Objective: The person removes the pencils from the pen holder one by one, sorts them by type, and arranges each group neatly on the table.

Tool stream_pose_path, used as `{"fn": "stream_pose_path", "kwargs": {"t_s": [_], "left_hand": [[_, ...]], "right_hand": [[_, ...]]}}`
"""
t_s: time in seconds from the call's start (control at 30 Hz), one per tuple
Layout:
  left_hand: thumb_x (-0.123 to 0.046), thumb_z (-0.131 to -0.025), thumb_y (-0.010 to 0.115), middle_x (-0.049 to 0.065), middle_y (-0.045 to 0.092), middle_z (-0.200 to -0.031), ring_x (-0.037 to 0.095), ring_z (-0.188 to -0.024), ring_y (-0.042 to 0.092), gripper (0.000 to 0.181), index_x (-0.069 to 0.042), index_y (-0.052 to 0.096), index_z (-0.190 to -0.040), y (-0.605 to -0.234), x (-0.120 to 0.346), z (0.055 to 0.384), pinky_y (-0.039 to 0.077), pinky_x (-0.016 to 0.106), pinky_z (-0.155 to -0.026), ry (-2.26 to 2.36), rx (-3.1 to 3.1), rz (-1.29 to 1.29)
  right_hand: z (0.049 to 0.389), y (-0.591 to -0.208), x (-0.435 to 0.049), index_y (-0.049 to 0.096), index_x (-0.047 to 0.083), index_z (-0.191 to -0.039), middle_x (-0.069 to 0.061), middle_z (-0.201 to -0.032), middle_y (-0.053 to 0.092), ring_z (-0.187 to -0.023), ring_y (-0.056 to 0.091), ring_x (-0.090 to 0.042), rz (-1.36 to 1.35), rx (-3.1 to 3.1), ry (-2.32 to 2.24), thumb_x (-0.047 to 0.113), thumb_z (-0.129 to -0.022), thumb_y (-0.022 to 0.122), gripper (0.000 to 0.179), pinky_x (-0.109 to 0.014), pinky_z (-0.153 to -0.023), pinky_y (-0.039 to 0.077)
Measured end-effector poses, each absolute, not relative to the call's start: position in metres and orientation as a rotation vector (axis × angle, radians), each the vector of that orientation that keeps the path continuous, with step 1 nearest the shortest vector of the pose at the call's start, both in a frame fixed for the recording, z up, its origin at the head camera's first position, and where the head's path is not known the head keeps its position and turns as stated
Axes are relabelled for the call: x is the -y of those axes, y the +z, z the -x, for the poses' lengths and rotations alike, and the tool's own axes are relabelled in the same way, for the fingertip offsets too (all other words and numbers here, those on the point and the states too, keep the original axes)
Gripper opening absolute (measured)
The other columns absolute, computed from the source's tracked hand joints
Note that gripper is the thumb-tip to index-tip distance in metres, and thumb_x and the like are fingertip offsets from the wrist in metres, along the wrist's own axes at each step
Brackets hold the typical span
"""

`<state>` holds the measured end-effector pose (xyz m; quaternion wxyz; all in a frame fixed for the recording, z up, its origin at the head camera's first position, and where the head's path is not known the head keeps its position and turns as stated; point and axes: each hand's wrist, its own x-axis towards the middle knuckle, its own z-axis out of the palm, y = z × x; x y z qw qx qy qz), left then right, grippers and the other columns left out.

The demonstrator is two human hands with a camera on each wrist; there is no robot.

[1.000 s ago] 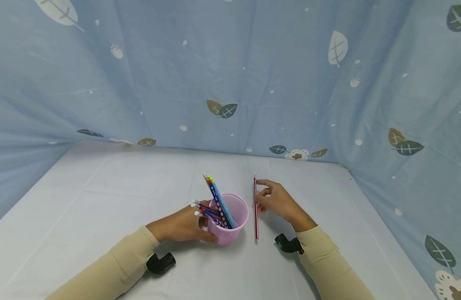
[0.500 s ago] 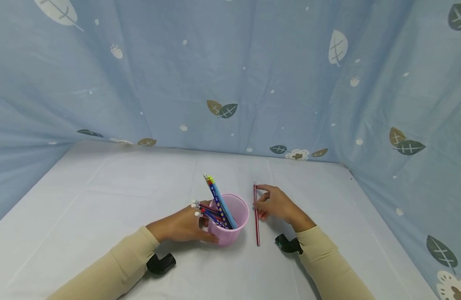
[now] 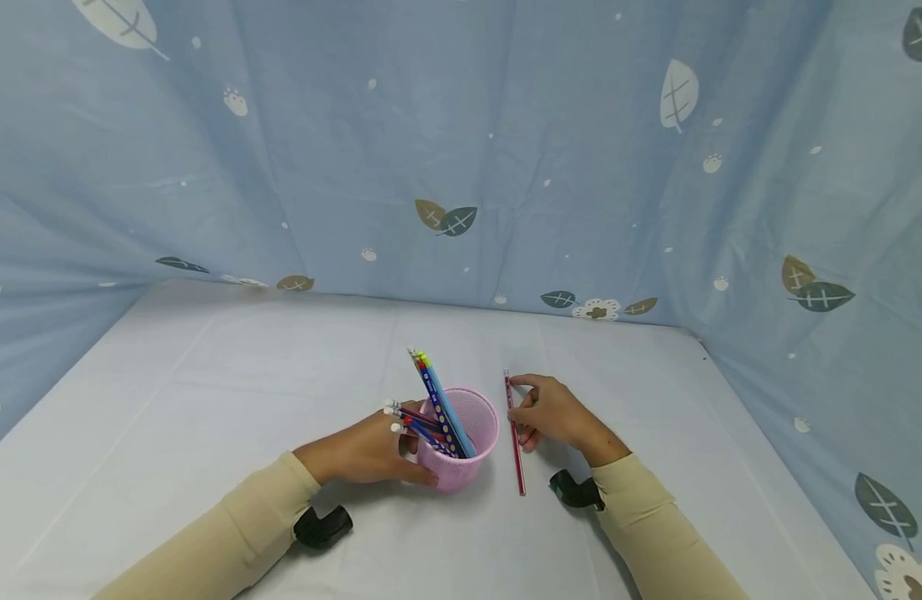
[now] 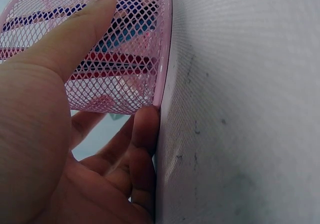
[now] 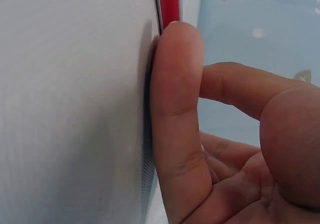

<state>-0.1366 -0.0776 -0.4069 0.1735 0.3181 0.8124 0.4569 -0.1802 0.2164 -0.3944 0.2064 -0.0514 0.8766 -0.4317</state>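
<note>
A pink mesh pencil cup [image 3: 455, 475] stands at the middle of the table, several pencils [image 3: 440, 402] leaning out over its left rim. My left hand [image 3: 367, 450] grips the cup from the left side; in the left wrist view the thumb [image 4: 82, 32] lies along the mesh wall and a fingertip is at the base rim. Right of the cup, a red pencil [image 3: 517, 458] lies nearly lengthwise on the table. My right hand [image 3: 562, 412] pinches its far half between thumb and fingers. The right wrist view shows only a short red stretch of the pencil [image 5: 170, 4] past a fingertip.
The white table [image 3: 266, 375] runs back to a blue leaf-print curtain [image 3: 461, 150], which also hangs along the right and left sides. Each wrist wears a black camera, the left one [image 3: 322, 527] close to the tabletop.
My right hand has drawn the red pencil a little toward me, and the pencil's near end has swung slightly right. The left hand and the cup have stayed in place.
</note>
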Motion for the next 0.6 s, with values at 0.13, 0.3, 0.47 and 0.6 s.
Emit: {"fn": "stream_pose_path", "kwargs": {"t_s": [0.13,0.3,0.47,0.6], "left_hand": [[-0.033,-0.075,0.088,-0.007,0.062,-0.105,0.015,-0.087,0.055,0.058,-0.022,0.061,-0.125,-0.407,0.077,0.137,0.048,0.024,-0.072,1.3,-2.302,-0.903],[-0.033,-0.076,0.088,-0.008,0.062,-0.109,0.016,-0.089,0.055,0.063,-0.022,0.059,-0.131,-0.406,0.077,0.136,0.049,0.026,-0.074,1.305,-2.286,-0.901],[-0.033,-0.076,0.088,-0.009,0.063,-0.111,0.017,-0.091,0.056,0.067,-0.023,0.056,-0.135,-0.404,0.077,0.136,0.05,0.027,-0.075,1.312,-2.278,-0.902],[-0.033,-0.076,0.088,-0.009,0.064,-0.11,0.017,-0.091,0.056,0.068,-0.022,0.056,-0.135,-0.405,0.077,0.135,0.049,0.027,-0.075,1.308,-2.282,-0.901]], "right_hand": [[0.18,-0.394,-0.215,0.043,0.005,-0.147,-0.012,-0.083,0.063,-0.052,0.066,-0.018,0.125,-2.453,-1.194,0.006,-0.091,0.07,0.062,-0.034,-0.055,0.059],[0.179,-0.392,-0.214,0.045,0.009,-0.142,-0.012,-0.082,0.062,-0.051,0.065,-0.02,0.148,-2.486,-1.18,0.011,-0.094,0.068,0.054,-0.035,-0.053,0.058],[0.177,-0.386,-0.213,0.055,0.01,-0.129,-0.009,-0.082,0.061,-0.048,0.057,-0.018,0.226,-2.605,-1.139,0.018,-0.096,0.066,0.036,-0.032,-0.048,0.051],[0.175,-0.38,-0.209,0.061,0.008,-0.122,-0.008,-0.087,0.061,-0.052,0.058,-0.02,0.299,-2.674,-1.167,0.018,-0.096,0.066,0.028,-0.031,-0.048,0.048]]}}
